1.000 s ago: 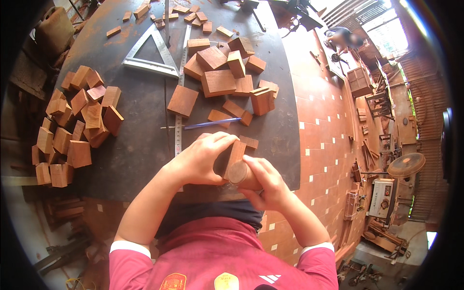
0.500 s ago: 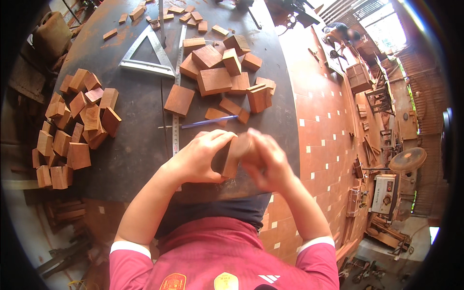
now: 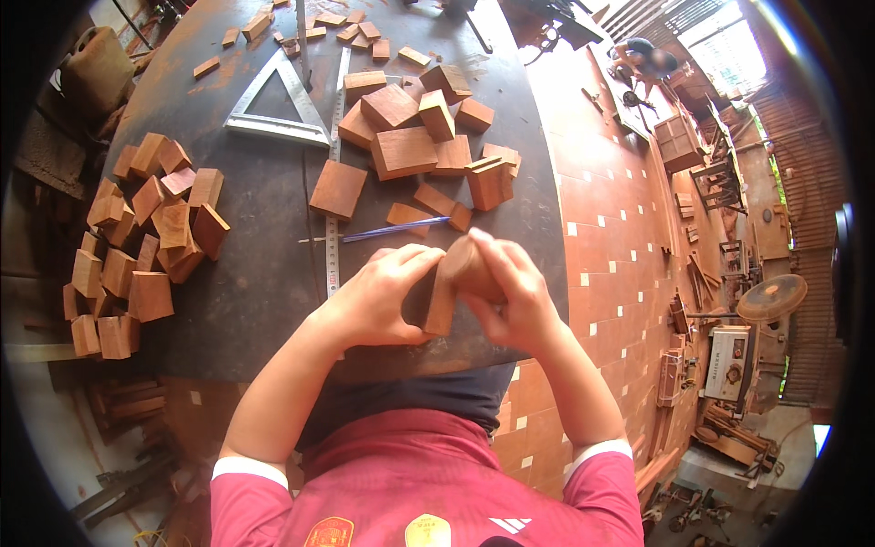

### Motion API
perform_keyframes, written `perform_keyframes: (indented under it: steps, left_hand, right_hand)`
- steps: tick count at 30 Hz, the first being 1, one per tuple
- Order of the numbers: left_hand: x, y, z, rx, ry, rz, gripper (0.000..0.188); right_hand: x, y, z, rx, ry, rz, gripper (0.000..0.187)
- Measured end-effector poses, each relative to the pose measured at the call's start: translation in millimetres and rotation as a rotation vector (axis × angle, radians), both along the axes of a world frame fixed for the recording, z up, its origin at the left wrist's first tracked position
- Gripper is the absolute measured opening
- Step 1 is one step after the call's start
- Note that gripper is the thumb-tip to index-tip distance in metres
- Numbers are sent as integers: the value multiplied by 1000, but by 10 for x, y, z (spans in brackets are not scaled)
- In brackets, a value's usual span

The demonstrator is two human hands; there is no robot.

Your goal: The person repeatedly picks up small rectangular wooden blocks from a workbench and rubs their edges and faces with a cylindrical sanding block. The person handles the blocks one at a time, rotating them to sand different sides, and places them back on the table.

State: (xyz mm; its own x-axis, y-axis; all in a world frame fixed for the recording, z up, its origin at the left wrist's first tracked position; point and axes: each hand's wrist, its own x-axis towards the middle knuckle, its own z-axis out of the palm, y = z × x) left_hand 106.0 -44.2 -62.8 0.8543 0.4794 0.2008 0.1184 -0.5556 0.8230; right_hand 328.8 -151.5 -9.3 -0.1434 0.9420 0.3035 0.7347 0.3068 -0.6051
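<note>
My left hand (image 3: 378, 294) is closed around a reddish-brown wooden block (image 3: 440, 308) at the near edge of the dark table, thumb on the near end and fingers at the far end. In my right hand (image 3: 521, 296) is a second wooden piece (image 3: 476, 270) with a rounded-looking outline, tilted and meeting the block's upper right side. Fingers cover part of both pieces. Just beyond my hands lie a blue pen (image 3: 396, 228) and a flat wooden block (image 3: 338, 190), which rests over a metal ruler (image 3: 332, 260).
A heap of wooden blocks (image 3: 406, 153) fills the table's far middle, with another group (image 3: 155, 228) at left. A metal triangle square (image 3: 278, 128) lies between them. Small offcuts (image 3: 365, 32) are scattered at the far end. Another person (image 3: 643, 62) works across the tiled floor (image 3: 602, 264).
My right hand, blurred by motion before, now shows sharply, and its wooden piece sits slightly higher and more upright against the block. The left hand keeps its hold almost unchanged.
</note>
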Motion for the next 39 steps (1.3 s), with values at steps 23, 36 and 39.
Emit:
perform_keyframes:
  steps: [23, 36, 39]
  left_hand:
    - [18, 8, -9, -5, -10, -11, 97]
    - [-73, 7, 120, 194, 42, 69, 98]
    - [-77, 15, 142, 195, 52, 36, 100]
  right_hand:
    - [-44, -138, -20, 26, 14, 45, 76]
    - [14, -250, 95, -75, 36, -67, 81]
    - [49, -316, 72, -128, 30, -71, 82]
